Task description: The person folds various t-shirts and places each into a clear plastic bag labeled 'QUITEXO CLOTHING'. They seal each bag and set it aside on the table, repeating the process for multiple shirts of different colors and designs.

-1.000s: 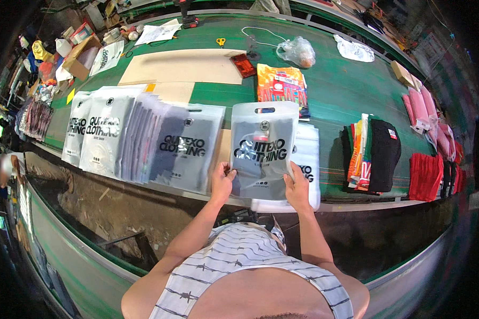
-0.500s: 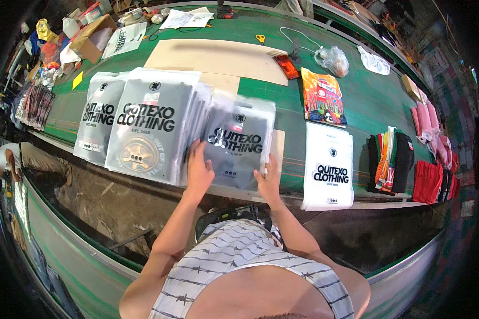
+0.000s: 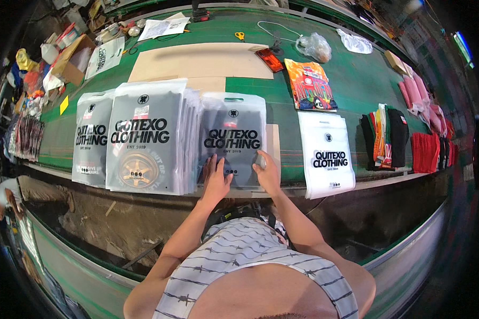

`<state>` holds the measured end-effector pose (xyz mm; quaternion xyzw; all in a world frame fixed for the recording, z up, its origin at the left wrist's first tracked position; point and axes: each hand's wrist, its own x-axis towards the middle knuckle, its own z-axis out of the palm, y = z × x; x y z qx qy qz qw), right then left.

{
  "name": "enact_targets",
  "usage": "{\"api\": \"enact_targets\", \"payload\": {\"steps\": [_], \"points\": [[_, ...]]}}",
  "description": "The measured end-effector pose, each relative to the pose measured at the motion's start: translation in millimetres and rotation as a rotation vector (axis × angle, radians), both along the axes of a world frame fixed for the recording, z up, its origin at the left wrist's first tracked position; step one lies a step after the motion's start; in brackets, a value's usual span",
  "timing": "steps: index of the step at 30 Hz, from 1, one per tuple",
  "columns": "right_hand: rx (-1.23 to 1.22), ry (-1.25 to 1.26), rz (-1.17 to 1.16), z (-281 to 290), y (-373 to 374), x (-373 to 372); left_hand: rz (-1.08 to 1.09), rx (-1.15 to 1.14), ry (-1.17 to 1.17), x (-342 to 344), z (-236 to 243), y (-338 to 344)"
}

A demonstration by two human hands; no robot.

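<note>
Left hand (image 3: 216,179), fingers spread, on a grey bag (image 3: 233,139), right hand (image 3: 267,173) at its edge, gripping or not I can't tell, bag stack (image 3: 143,133) just left.

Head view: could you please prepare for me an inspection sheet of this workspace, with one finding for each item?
Surface: green table, with cardboard lying on it.
Job's things: a clear bag with dark contents, before the person; filled bags to its left, white bags to its right.
Clutter: yellow scissors, knotted plastic bag, open box at far left.
Hands: left hand on the bag's lower part; right hand at its right edge.
Cables: thin white cord, loosely curved at the back; its ends are unclear.
Surroundings: another person at the left rim, partly visible.
</note>
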<state>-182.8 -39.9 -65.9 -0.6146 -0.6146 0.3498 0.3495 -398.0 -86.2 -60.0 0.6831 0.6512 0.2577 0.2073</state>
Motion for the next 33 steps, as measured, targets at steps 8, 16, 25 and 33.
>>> {"api": "enact_targets", "payload": {"steps": [8,16,25,33], "points": [[-0.043,-0.023,-0.002,6.1,-4.8,10.0,-0.012,-0.166,0.001,9.1,4.2,0.9],[0.044,-0.013,-0.033,14.8,-25.3,63.3,-0.044,-0.008,0.066,34.2,22.2,-2.5],[0.115,-0.134,-0.308,25.4,-40.9,222.7,-0.29,-0.061,-0.22,133.7,43.7,20.4],[0.181,-0.595,-0.408,20.2,-30.0,395.5,-0.131,-0.447,-0.393,274.3,-9.5,28.2]]}}
